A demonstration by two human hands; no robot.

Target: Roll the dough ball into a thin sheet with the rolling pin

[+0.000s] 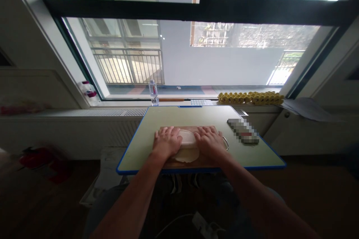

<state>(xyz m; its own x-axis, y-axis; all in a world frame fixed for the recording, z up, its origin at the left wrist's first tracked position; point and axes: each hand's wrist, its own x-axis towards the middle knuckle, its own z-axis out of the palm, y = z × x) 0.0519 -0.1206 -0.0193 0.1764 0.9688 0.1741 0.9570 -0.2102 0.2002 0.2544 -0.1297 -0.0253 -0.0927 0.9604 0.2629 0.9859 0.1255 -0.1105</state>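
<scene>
Both my hands lie on a pale rolling pin (188, 144) that crosses a thin sheet of dough (187, 155). My left hand (167, 140) rests over its left part, palm down, fingers stretched forward. On the right part my right hand (209, 139) lies the same way, its fingers spread and pointing away from me. Dough shows on the near side and far side of the pin, between the hands. Under it is a wooden cutting board (207, 163) with a metal handle (225, 143) at its right side. The pin's ends are hidden by my hands.
The board lies on a small blue-edged table (140, 145). A pixelated flat object (243, 131) lies at the table's right. Along the windowsill stand a water bottle (153, 93), another bottle (89, 92) and yellow egg trays (251, 98). A white power strip (202, 224) is below.
</scene>
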